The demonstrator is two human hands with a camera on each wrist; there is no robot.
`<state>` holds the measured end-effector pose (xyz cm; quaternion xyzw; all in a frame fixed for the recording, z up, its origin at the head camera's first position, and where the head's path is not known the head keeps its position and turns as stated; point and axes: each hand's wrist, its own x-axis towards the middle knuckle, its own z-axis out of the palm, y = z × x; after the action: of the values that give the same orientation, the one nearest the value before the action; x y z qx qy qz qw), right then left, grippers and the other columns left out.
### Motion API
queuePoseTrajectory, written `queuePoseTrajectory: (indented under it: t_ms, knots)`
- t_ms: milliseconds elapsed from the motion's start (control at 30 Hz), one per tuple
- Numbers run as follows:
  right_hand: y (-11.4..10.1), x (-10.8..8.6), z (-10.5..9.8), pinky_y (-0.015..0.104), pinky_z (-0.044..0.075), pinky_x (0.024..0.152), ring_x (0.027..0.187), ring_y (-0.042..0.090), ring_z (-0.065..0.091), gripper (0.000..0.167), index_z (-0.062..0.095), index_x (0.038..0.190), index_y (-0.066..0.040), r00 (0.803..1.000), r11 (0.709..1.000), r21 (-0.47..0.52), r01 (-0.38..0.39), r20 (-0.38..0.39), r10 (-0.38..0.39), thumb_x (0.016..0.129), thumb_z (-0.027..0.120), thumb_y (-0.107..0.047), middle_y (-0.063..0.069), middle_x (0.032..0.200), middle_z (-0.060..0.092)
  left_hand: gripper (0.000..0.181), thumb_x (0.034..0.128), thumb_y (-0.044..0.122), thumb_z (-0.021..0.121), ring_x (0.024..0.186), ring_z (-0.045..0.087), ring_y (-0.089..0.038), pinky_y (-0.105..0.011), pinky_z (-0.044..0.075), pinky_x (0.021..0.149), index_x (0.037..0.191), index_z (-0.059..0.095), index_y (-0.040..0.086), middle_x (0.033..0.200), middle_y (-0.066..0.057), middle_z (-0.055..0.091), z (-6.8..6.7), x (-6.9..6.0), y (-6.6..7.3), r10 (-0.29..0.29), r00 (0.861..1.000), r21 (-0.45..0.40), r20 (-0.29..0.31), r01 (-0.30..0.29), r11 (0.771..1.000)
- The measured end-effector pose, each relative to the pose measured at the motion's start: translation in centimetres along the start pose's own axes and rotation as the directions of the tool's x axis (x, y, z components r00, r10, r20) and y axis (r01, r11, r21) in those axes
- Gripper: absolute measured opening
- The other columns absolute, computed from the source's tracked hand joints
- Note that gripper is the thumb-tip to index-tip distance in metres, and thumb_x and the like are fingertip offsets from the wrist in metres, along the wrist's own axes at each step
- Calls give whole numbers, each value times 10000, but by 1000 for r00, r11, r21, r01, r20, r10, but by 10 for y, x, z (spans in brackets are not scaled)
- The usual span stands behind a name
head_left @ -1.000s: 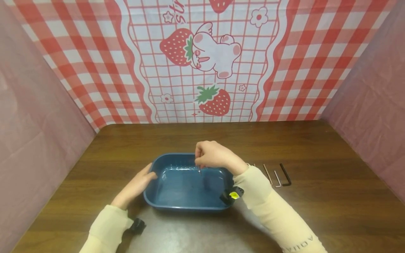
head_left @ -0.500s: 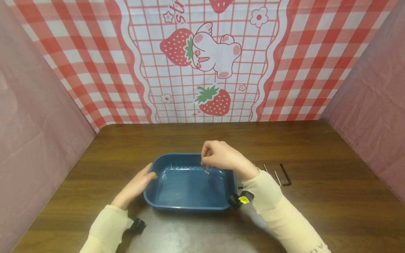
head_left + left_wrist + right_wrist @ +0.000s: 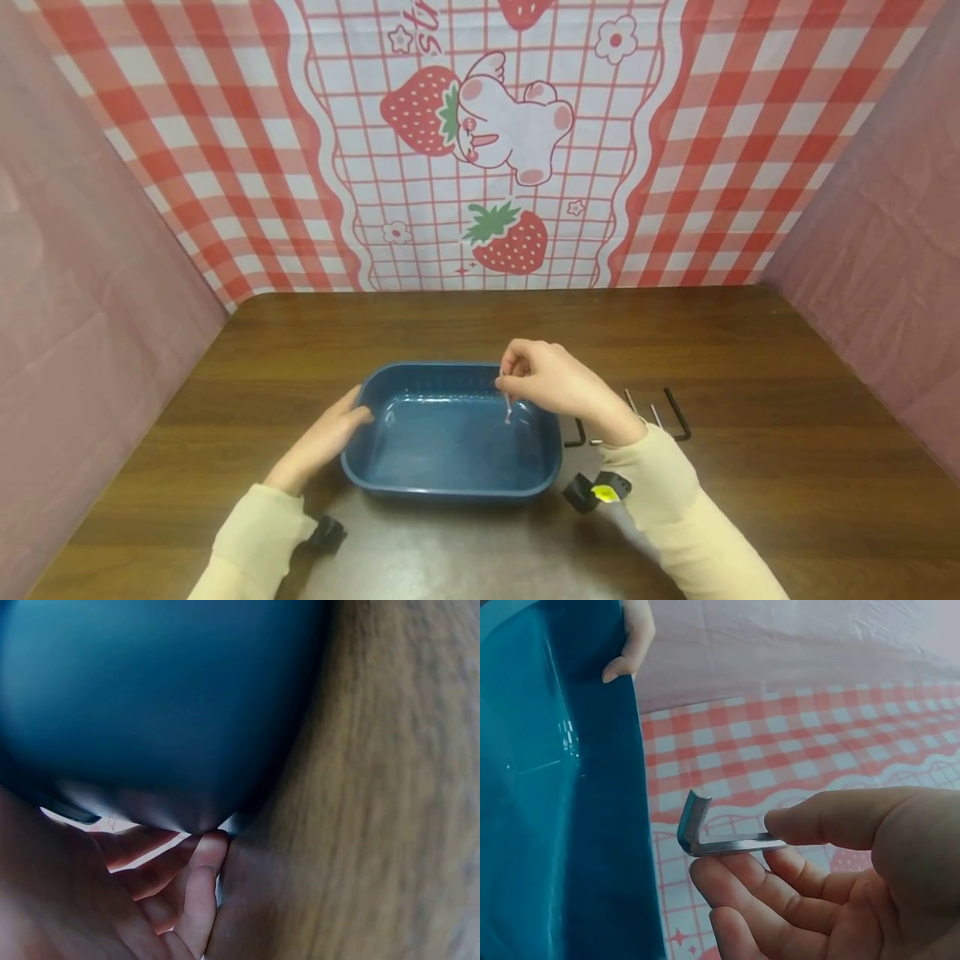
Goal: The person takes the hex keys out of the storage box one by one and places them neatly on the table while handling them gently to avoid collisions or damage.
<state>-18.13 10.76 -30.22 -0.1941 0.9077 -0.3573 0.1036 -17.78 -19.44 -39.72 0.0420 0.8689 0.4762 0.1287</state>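
My left hand holds the left end of a blue rectangular tray, thumb over the rim and fingers on the outer wall. In the left wrist view those fingers lie under the tray's curved side, near the tabletop. Above the tray's far right part, my right hand pinches a small silver hex key between thumb and fingertips. Its bent short end points down toward the tray floor. The right wrist view shows the L-shaped hex key plainly, held by its long arm.
Several more hex keys lie on the wooden table right of the tray: a large black one, a silver one and a small black one close to the tray. My right forearm partly covers others. A checkered cloth hangs behind the table.
My right hand has moved to the right over the tray, carrying the hex key. The small black hex key beside the tray is now uncovered. My left hand and the tray have stayed put.
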Motion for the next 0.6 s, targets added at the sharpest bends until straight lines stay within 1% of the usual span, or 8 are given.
queuePoseTrajectory:
  t_ms: [133,233,333,467,600]
  knots:
    - [8,-5,-5,267,470,540,619,146,605,155,551,865,-72,1000,999,45,-23,-12,24,839,607,-215,22,679,620,618,858,151,427,1297,310,-386,-519,284,1037,1416,223,-20,1437,-241,285,-1,-2,2,-2,1000,5,3,2,1000]
    - [16,-9,-10,268,502,553,616,179,615,162,544,882,-49,999,995,89,-38,-25,40,848,597,-199,51,691,617,622,858,151,424,1316,274,-386,-525,247,1054,1418,216,-25,1449,-238,262,-1,-1,3,-2,1000,13,4,2,1000]
    - [25,-11,-14,276,527,553,590,174,620,171,540,896,-14,997,989,141,-45,-52,53,855,586,-173,82,714,623,624,856,145,419,1324,253,-388,-524,227,1062,1418,210,-32,1455,-240,245,-2,0,3,-2,1000,17,1,2,1000]
    - [38,-13,-17,311,538,543,548,154,608,196,532,924,23,993,978,201,-64,-79,82,863,574,-159,102,709,619,623,853,139,418,1320,261,-391,-521,240,1058,1414,214,-40,1451,-245,248,-1,0,2,-2,1000,16,-2,2,1000]
    - [47,-14,-21,317,529,525,532,183,609,217,525,934,30,991,974,211,-78,-89,98,864,576,-168,115,688,617,608,849,134,421,1286,325,-382,-511,292,1035,1406,242,-32,1431,-245,296,0,0,2,3,1000,2,-6,-3,1000]
